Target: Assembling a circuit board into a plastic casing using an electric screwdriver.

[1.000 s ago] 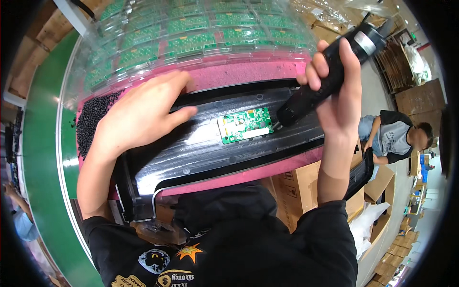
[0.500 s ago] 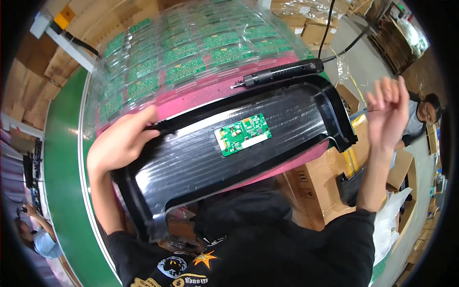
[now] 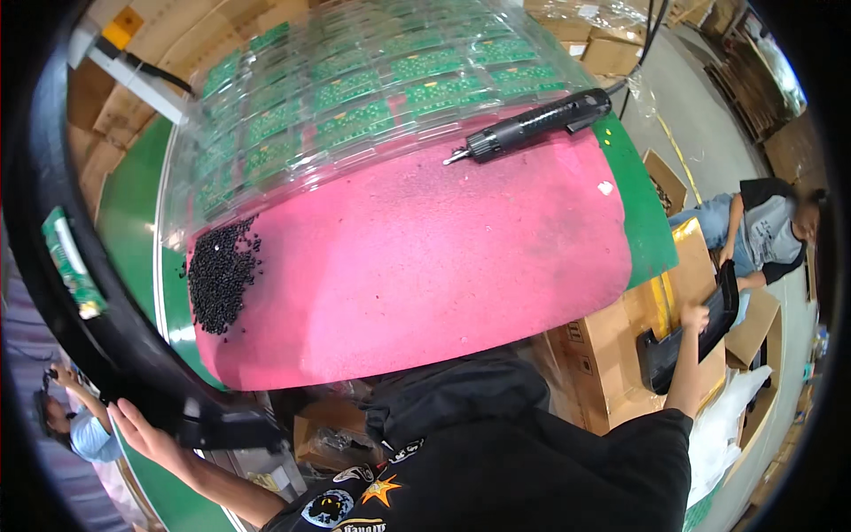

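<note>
At the far left, a black plastic tray-shaped housing stands tilted, off the pink mat, carrying a small green circuit board. My left hand holds its near end, fingers stretched along the edge and thumb hard to see. On the right, my right hand is closed on the rim of a second black plastic housing, which leans over a cardboard box. An electric screwdriver lies across the back of the pink mat. A pile of small black screws covers the mat's left end.
Clear plastic trays of green circuit boards are stacked behind the mat on the green table. Cardboard boxes stand at the right. A co-worker sits beyond, hands near the second housing; another person is at far left.
The housing with the circuit board has swung off the mat to the left, uncovering the screws. My right hand has come down from the air onto the second housing.
</note>
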`<state>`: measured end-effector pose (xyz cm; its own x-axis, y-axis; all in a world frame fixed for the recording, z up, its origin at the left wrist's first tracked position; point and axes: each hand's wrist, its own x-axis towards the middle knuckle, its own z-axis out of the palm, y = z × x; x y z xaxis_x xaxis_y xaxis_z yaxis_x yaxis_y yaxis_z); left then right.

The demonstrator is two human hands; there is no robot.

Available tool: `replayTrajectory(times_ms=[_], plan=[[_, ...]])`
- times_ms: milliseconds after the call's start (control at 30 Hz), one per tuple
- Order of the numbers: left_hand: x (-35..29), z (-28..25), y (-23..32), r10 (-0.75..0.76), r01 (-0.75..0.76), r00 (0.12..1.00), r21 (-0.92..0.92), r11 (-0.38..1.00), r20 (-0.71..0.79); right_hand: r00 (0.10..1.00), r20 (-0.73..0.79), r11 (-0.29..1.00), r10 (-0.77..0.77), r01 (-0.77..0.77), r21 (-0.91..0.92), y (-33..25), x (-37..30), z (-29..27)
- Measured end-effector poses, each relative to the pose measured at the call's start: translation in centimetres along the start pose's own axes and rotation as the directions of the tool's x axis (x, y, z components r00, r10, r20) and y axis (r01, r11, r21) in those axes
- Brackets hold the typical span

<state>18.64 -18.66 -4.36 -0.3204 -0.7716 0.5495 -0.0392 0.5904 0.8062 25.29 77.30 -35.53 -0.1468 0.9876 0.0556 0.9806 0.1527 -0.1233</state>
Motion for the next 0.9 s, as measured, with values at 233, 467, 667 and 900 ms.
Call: replayTrajectory(times_ms=[233, 467, 667, 900], plan=[[2.7, -5.0, -0.1, -0.372, 0.548, 0.837, -0.632, 0.548, 0.402, 0.983, 0.176, 0.989, 0.059, -0.082, 0.124, 3.1, -1.7, 3.2], [8.7, -5.4, -11.2, -0.337, 0.727, 0.687, -0.626, 0.282, 0.644, 0.943, 0.186, 0.960, -0.276, 0.279, 0.014, 4.2, -0.6, 0.2], [14.5, -4.7, -21.2, -0.669, 0.465, 0.742, -0.748, 0.474, 0.038, 0.839, -0.204, 0.631, -0.504, 0.519, 0.576, 0.7, -5.6, -6.6], [7.1, 6.8, -7.2, -0.069, 0.102, 0.992, -0.365, 0.925, 0.101, 0.491, -0.428, 0.420, -0.758, 0.871, 0.256, -8.4, -20.7, -21.0]])
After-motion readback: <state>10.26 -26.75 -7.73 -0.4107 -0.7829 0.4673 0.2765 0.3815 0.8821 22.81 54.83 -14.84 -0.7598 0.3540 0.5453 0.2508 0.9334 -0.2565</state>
